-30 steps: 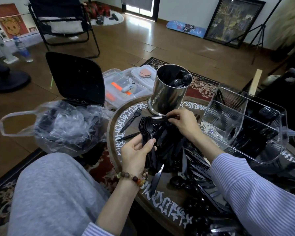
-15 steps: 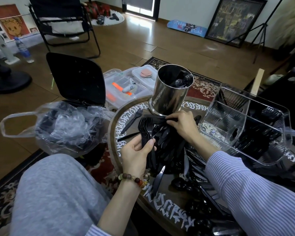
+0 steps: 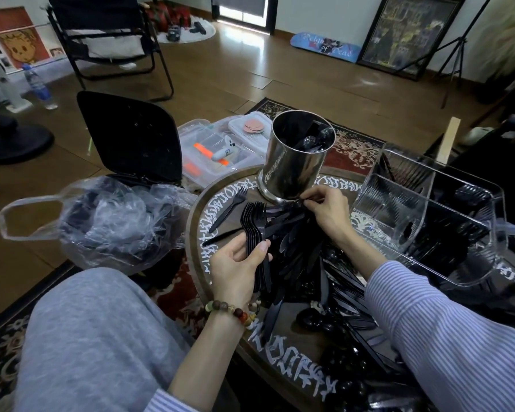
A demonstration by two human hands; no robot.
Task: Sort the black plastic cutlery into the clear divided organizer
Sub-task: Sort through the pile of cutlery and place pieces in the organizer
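A heap of black plastic cutlery [image 3: 309,263] covers the middle of the round table [image 3: 199,233]. My left hand [image 3: 238,266] grips a stacked bundle of black forks [image 3: 254,224] by their handles, tines pointing away from me. My right hand [image 3: 324,209] pinches the end of a black piece at the top of the heap, just below the steel cup. The clear divided organizer [image 3: 428,215] stands tilted at the right, with black cutlery in its compartments.
A shiny steel cup [image 3: 295,165] holding black cutlery stands at the table's far edge. Two loose forks [image 3: 229,206] lie at the left of the table. A crumpled plastic bag [image 3: 107,221], an open black bin [image 3: 131,138] and clear storage boxes [image 3: 217,150] sit on the floor to the left.
My right hand has shifted slightly up toward the base of the steel cup, still pinching a black piece. My left hand keeps the fork bundle in place.
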